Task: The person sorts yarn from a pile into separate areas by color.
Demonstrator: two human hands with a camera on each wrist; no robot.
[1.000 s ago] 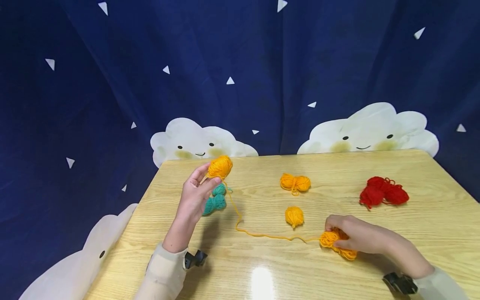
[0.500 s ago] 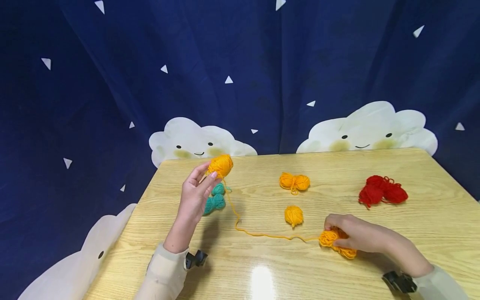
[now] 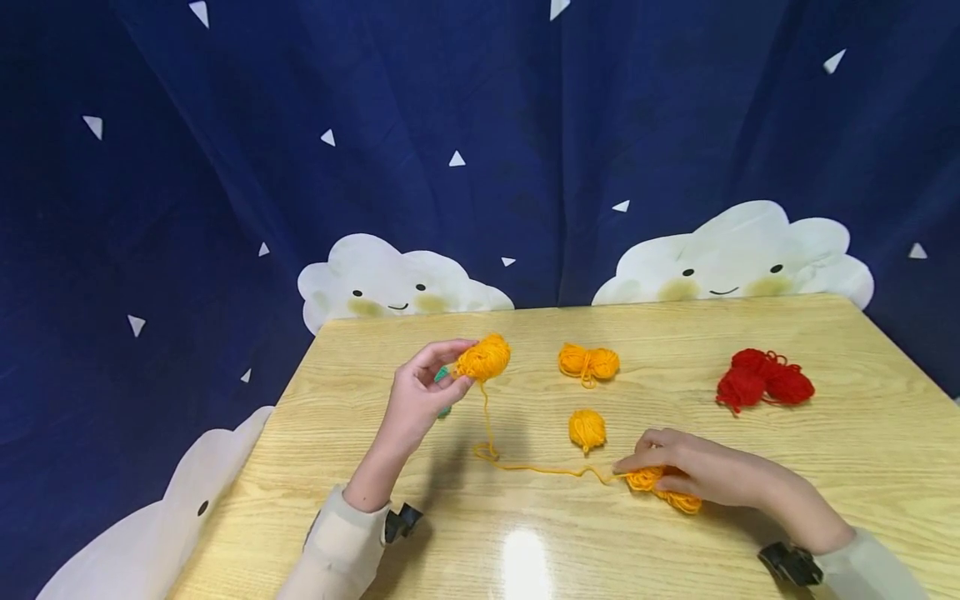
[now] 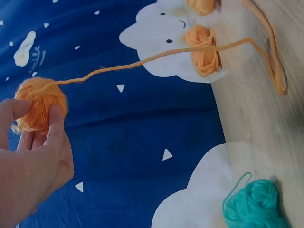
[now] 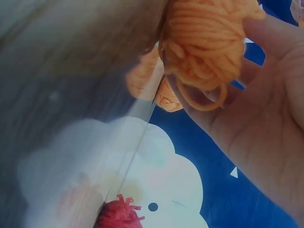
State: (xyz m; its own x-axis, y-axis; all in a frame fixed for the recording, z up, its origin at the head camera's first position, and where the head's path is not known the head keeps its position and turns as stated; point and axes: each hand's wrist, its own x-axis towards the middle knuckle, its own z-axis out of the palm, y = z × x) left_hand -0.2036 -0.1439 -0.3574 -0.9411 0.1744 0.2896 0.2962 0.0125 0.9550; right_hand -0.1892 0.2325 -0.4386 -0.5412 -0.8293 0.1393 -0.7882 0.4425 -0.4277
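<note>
My left hand (image 3: 426,390) pinches a small orange ball of yarn (image 3: 485,357) in the air between thumb and fingers. From it a loose strand (image 3: 528,468) drops to the table and runs right. The strand leads to a looser orange yarn bundle (image 3: 678,500) under my right hand (image 3: 701,471), whose thumb and fingers grip it at the table. In the right wrist view this bundle (image 5: 204,45) shows wound strands and a loop hanging below. The left wrist view shows the held ball (image 4: 42,107) at the fingertips, its strand stretching away to the right.
Behind the left hand lies teal yarn (image 3: 444,411), mostly hidden; it shows better as a teal skein (image 4: 254,204). A tied orange skein (image 3: 589,362) and an orange ball (image 3: 587,430) lie mid-table, red yarn (image 3: 763,380) at right. A blue curtain (image 3: 420,125) hangs behind the wooden table (image 3: 585,542).
My left hand has moved right and slightly down with the orange ball, covering more of the teal yarn. The strand has slackened into a small loop. My right hand's fingers have extended slightly left.
</note>
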